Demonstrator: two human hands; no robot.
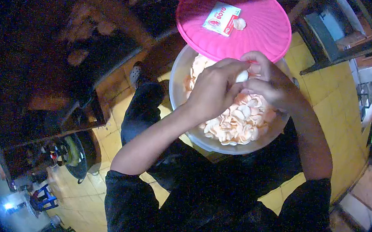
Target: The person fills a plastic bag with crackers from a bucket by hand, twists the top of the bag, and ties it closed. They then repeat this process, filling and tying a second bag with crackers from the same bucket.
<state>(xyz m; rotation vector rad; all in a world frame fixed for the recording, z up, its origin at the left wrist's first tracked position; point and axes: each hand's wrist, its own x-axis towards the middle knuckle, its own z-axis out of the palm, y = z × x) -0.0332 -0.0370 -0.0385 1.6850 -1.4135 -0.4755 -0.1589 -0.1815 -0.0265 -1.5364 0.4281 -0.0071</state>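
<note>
Both hands meet above a large translucent tub [176,96] of pale pinkish crackers [240,123]. My left hand [212,88] is closed, its fingertips pinching a small white piece [242,76] that looks like a cracker. From the other side my right hand [272,82] curls its bent fingers around the same piece; this hand is slightly blurred. The fingers partly hide the piece. Just beyond the hands, a pink fluted lid [266,23] lies over the far rim. On it are a white and red packet marked BOYO [222,19] and one loose cracker [239,24].
The tub sits between my legs above a yellow tiled floor [334,112]. Dark wooden furniture [66,59] stands at the left, with a black pan [84,155] below it. At the far left is a blue stool [44,198]. A wooden frame [344,57] and a rack [365,95] stand at the right.
</note>
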